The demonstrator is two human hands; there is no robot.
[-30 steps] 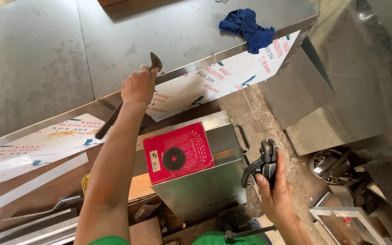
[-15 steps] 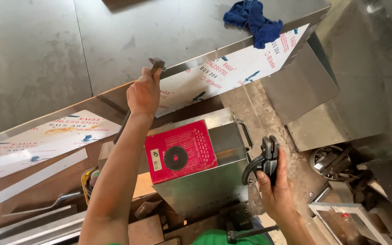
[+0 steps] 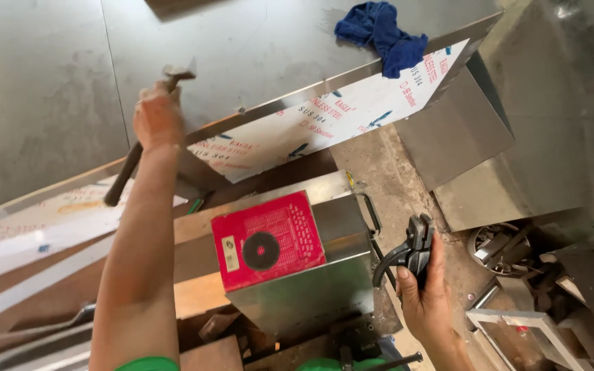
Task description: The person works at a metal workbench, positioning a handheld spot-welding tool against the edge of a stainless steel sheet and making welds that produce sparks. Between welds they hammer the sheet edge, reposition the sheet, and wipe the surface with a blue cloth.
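The hammer [image 3: 147, 130] has a dark handle and a small metal head, slightly blurred, and sits raised over the folded edge of the long steel sheet [image 3: 324, 103]. The left hand [image 3: 157, 118] is wrapped tight round its handle. The right hand [image 3: 426, 288] grips black locking pliers [image 3: 410, 249] low beside the steel box [image 3: 311, 288] with the red carton [image 3: 267, 239] on top. Since half a second ago the hammer head has lifted off the sheet's edge and moved left. A blue rag [image 3: 383, 31] lies on the sheet's far end; bare grey metal spreads beyond the edge. Scrap, possibly frames, crowds the lower right.
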